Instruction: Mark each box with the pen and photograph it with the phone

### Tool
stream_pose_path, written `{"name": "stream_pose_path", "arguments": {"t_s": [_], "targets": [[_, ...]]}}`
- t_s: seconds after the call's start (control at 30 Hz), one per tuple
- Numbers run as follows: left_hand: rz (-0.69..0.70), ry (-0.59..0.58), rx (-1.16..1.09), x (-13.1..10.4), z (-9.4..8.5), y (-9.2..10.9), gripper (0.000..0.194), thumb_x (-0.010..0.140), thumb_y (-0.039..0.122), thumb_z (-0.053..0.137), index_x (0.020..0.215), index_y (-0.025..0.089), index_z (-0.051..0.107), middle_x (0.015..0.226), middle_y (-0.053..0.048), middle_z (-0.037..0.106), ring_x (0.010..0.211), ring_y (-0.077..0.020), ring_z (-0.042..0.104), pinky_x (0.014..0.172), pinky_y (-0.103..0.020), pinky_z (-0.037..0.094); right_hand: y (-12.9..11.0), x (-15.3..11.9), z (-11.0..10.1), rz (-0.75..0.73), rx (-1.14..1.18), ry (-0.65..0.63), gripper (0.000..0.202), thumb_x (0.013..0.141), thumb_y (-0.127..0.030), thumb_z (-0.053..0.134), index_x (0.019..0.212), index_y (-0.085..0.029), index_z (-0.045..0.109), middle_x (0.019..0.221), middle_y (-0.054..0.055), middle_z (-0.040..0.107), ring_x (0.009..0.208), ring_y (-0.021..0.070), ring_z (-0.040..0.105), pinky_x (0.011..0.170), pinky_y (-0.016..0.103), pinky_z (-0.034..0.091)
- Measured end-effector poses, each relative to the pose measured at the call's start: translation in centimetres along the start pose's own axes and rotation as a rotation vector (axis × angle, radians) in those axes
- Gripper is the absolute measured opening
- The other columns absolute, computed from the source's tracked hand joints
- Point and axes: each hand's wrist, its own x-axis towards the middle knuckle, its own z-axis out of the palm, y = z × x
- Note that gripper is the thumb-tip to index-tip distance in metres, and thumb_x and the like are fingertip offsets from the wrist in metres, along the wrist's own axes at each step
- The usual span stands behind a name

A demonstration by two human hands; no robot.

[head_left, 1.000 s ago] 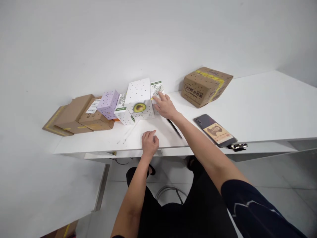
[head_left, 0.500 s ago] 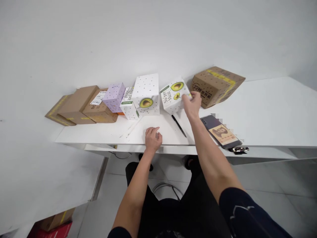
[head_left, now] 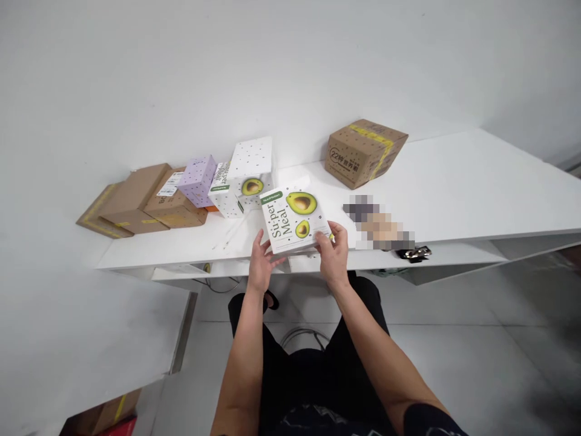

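A white box with avocado pictures (head_left: 295, 218) is tilted above the front of the white table (head_left: 436, 200). My right hand (head_left: 333, 251) grips its lower right corner, thumb on the printed face. At its lower left corner is my left hand (head_left: 263, 263), with fingers spread and the thumb up; whether it touches the box I cannot tell. Behind and left of the held box stands another white avocado box (head_left: 252, 160), beside a smaller white box (head_left: 224, 197). The pen is not visible now.
A purple box (head_left: 197, 178) and several brown cartons (head_left: 136, 197) line the wall at the left. A taped brown carton (head_left: 365, 151) stands at the back right. In front of it lies a blurred-out flat object (head_left: 379, 224), near a shiny metal-and-black item (head_left: 415, 253) at the table edge.
The avocado box has come forward and left in my right hand, its printed face turned more toward me. My left hand has opened and moved to the box's lower left. The view has shifted.
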Motion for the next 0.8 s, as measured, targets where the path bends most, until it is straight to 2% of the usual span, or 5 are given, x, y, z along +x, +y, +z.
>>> {"name": "stream_pose_path", "arguments": {"t_s": [0.2,0.3,0.47,0.67,0.8], "targets": [[-0.025,0.294,0.033,-2.4,-1.6,1.3,0.068,0.073,0.042,0.079,0.136,0.033,0.056,0.137,-0.006,0.061,0.093,-0.0197,0.067,0.058,-0.023,0.053,-2.3,-0.8,0.4,0.006,-0.051,-0.182,0.039,0.094,-0.054,0.043,0.11,-0.024,0.063,0.116,0.011,0.065,0.104,0.0265,0.061,0.091,0.043,0.053],[-0.021,0.414,0.119,-2.1,-3.3,1.9,0.056,0.074,0.039,0.076,0.127,0.029,0.063,0.128,-0.005,0.065,0.083,-0.0143,0.064,0.051,-0.017,0.043,-2.9,2.5,-0.1,-0.087,-0.45,-0.224,0.037,0.096,-0.048,0.046,0.111,-0.02,0.067,0.118,0.017,0.064,0.117,0.0342,0.056,0.098,0.051,0.048],[0.04,0.571,0.104,-1.8,-4.2,0.7,0.055,0.073,0.049,0.078,0.116,0.023,0.057,0.114,-0.006,0.062,0.075,-0.0101,0.059,0.054,-0.018,0.046,-1.9,7.8,0.2,0.166,-0.974,-0.342,0.04,0.092,-0.03,0.059,0.125,-0.007,0.061,0.128,0.028,0.058,0.115,0.0389,0.06,0.092,0.049,0.05],[0.002,0.532,-0.026,-3.4,-2.0,-1.2,0.067,0.073,0.058,0.079,0.121,0.033,0.039,0.122,-0.004,0.053,0.073,-0.011,0.063,0.067,-0.034,0.06,0.6,10.0,0.1,0.201,-0.81,-0.408,0.017,0.088,-0.021,0.058,0.092,-0.009,0.069,0.102,0.022,0.072,0.102,0.0312,0.068,0.087,0.037,0.049],[-0.016,0.481,-0.093,-3.5,-1.0,-1.0,0.067,0.073,0.054,0.081,0.119,0.034,0.036,0.128,-0.007,0.055,0.076,-0.0143,0.067,0.07,-0.039,0.062,2.0,10.1,-1.5,0.219,-0.582,-0.328,0.022,0.092,-0.031,0.05,0.082,-0.016,0.063,0.07,0.006,0.067,0.065,0.0172,0.063,0.062,0.027,0.048]]}}
